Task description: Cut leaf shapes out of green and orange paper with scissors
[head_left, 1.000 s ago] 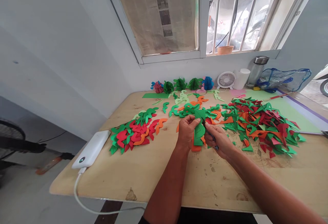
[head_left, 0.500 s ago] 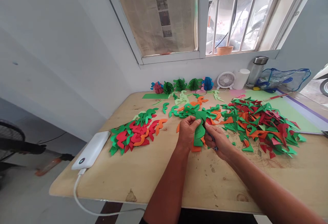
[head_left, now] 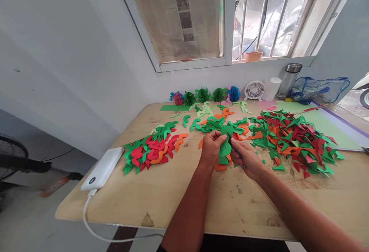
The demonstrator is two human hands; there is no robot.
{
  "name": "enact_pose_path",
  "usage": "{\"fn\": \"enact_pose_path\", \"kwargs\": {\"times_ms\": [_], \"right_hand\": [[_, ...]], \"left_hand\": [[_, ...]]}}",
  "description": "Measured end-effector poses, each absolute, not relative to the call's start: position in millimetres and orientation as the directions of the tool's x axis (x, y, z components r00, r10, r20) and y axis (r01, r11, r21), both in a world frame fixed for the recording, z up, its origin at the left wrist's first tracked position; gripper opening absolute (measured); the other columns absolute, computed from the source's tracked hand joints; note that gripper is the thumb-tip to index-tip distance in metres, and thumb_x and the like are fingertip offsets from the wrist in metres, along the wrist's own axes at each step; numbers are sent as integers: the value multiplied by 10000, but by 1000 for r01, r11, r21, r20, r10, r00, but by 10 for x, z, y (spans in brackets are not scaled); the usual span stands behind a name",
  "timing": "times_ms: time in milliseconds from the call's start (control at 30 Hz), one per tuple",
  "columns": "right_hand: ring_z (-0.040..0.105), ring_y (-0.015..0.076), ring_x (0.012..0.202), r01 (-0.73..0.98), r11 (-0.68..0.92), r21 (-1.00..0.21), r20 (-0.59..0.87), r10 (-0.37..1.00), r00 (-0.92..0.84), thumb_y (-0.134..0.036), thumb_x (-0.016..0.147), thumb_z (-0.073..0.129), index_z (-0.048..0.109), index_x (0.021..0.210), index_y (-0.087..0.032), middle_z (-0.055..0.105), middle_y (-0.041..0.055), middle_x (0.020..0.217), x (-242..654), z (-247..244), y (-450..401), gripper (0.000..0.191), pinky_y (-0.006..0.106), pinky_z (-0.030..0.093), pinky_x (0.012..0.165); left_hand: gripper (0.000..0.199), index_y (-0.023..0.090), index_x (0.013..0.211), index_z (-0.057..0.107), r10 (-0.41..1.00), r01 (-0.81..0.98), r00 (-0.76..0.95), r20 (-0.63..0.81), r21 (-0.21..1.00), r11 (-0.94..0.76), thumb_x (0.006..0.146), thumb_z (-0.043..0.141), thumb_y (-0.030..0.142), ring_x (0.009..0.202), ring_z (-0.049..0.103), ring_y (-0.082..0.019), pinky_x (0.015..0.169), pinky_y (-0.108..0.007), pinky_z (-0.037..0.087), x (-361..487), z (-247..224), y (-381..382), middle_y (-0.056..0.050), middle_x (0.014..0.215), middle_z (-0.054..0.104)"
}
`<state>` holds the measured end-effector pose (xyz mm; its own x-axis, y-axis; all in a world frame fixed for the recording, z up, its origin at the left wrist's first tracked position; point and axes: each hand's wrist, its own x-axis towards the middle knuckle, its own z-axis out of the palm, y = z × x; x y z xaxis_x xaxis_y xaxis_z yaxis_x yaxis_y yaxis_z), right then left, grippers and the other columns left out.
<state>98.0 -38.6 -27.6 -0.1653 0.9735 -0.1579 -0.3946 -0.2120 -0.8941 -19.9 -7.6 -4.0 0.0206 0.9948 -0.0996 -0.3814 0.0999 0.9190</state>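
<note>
My left hand point(head_left: 212, 146) pinches a folded piece of green paper point(head_left: 224, 150) that has a curved edge cut into it. My right hand point(head_left: 245, 155) is closed round a pair of scissors point(head_left: 238, 155) with dark grey-blue handles. Its blades are mostly hidden at the right edge of the paper. Under the hands lies an orange paper piece point(head_left: 220, 167). Just beyond them, wavy green cutouts point(head_left: 211, 124) are heaped with some orange ones.
To the left lies a pile of red, green and orange cutouts point(head_left: 155, 150), near a white power bank point(head_left: 102, 169) with a cable. Paper scraps point(head_left: 291, 136) are heaped on the right. Honeycomb paper figures point(head_left: 203, 95), a small fan point(head_left: 254, 89) and a glass bottle point(head_left: 289, 79) line the wall.
The green paper has tilted slightly in my left hand, its top now showing lighter. Both hands stay almost in the same place.
</note>
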Motion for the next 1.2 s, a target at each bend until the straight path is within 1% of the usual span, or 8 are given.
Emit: {"fn": "enact_pose_path", "kwargs": {"times_ms": [333,467,600,867,1033,1133,1200], "right_hand": [[148,51,426,-367,-229,-902,-172,968,-180,-593,739,701,352,594,-212,269,-91,498,989,-319,-373,535,214,90,387],[138,53,441,-370,-215,-904,-163,972,-167,-590,723,714,362,605,-210,265,-91,514,991,-318,-374,532,212,81,392],[147,55,444,-358,-209,-910,-158,973,-168,-598,723,708,366,610,-210,283,-85,515,993,-309,-378,530,216,85,394],[136,56,433,-349,-196,-917,-143,975,-173,-606,733,692,353,603,-218,248,-95,494,990,-334,-366,532,216,86,389],[145,50,414,-331,-222,-917,-175,971,-165,-609,737,685,409,624,-209,275,-97,483,984,-344,-361,499,214,86,381],[145,49,415,-335,-232,-913,-185,969,-166,-605,731,694,412,628,-208,275,-98,483,982,-336,-364,497,214,85,383],[149,51,419,-346,-226,-911,-180,971,-160,-606,726,698,404,626,-210,281,-94,484,982,-332,-364,504,215,81,385]], "left_hand": [[270,164,595,519,995,-360,23,-93,928,95,561,746,307,529,422,-70,536,-206,333,-218,-23,-74,44,553,509],[272,160,581,525,995,-322,53,-79,942,92,561,751,310,523,412,-69,528,-204,323,-221,-31,-75,41,540,506],[263,161,577,531,995,-321,66,-81,942,98,560,749,308,524,415,-71,531,-205,332,-222,-19,-82,39,540,507],[274,160,557,531,995,-335,52,-80,937,93,544,764,304,526,425,-72,534,-202,345,-214,-29,-76,37,540,514],[245,165,583,552,995,-334,33,-95,937,100,580,742,320,506,429,-75,528,-210,363,-219,-48,-65,41,540,514],[227,162,593,570,997,-332,10,-81,940,79,590,736,316,507,430,-75,518,-208,359,-221,-42,-68,39,542,518],[229,160,580,569,997,-332,25,-78,940,82,588,744,309,507,432,-76,516,-208,361,-218,-34,-73,38,537,514]]}}
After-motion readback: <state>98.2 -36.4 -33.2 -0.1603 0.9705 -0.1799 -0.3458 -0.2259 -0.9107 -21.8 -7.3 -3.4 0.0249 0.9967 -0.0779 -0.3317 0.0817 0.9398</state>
